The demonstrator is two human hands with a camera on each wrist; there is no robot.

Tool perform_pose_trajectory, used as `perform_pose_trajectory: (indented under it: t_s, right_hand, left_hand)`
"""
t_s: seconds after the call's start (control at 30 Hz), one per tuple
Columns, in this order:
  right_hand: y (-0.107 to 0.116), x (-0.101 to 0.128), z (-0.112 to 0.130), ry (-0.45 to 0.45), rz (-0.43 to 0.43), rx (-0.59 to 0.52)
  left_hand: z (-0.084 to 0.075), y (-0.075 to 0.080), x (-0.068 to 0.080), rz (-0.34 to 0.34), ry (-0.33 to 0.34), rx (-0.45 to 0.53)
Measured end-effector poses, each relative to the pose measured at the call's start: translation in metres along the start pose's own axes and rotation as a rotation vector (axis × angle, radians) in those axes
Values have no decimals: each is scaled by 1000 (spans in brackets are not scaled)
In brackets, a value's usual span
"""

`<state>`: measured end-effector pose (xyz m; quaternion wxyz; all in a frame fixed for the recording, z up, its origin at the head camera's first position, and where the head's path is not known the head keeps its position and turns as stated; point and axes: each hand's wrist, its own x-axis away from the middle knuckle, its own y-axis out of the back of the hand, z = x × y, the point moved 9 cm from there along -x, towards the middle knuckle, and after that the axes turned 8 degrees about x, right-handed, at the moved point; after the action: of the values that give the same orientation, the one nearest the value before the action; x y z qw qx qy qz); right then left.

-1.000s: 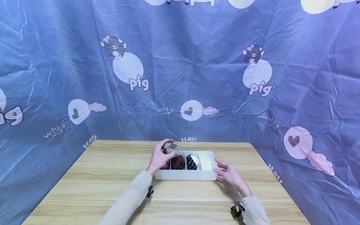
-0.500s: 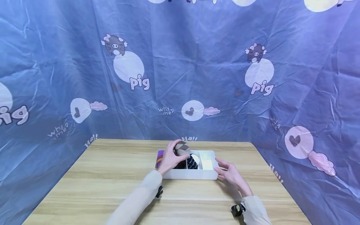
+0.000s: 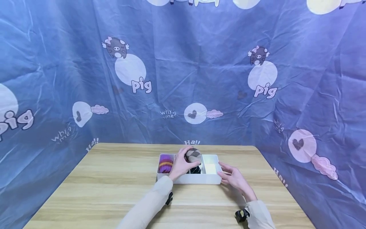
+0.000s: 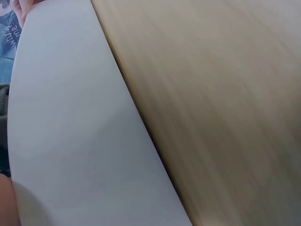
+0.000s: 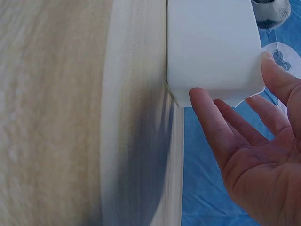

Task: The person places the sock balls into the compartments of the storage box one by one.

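Observation:
A white divided box (image 3: 200, 180) stands on the wooden table (image 3: 114, 178). My left hand (image 3: 185, 160) grips a brown and grey patterned sock roll (image 3: 193, 154) just above the box's middle compartments. A purple striped sock roll (image 3: 166, 163) fills the leftmost compartment. A black and white roll (image 3: 196, 170) shows under the held one. My right hand (image 3: 227, 174) rests with straight fingers (image 5: 211, 122) against the box's right end (image 5: 211, 47). The left wrist view shows only the box's wall (image 4: 70, 132) and the table (image 4: 225, 103).
The rightmost compartment (image 3: 211, 167) shows only its pale floor. Blue printed cloth (image 3: 200, 79) hangs behind and on both sides of the table. Bare wood lies left of and in front of the box.
My left hand has carried the patterned sock roll rightward from the box's left end to over its middle, uncovering the purple roll. The right hand has stayed at the box's right end.

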<state>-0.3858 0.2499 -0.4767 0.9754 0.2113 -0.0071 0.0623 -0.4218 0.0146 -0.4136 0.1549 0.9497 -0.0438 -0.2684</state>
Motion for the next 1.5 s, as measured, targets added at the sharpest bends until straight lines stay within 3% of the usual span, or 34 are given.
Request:
perform_pose_trajectory:
  t_s: [0.43,0.7,1.03,1.5]
  right_hand:
    - [0,3,2,5,5,9]
    - [1,2,3,-5,1,-5]
    - [-1,3,4,13,13,-15]
    - [-1,1,0,31,4,-23]
  left_hand:
    - [-6,-25,-2,17,6,-64]
    - [-11,-40,-7,31,-25,-70]
    - [-16,-64,-9,97,-24,5]
    - [-17,-90,-2,237,-60,-292]
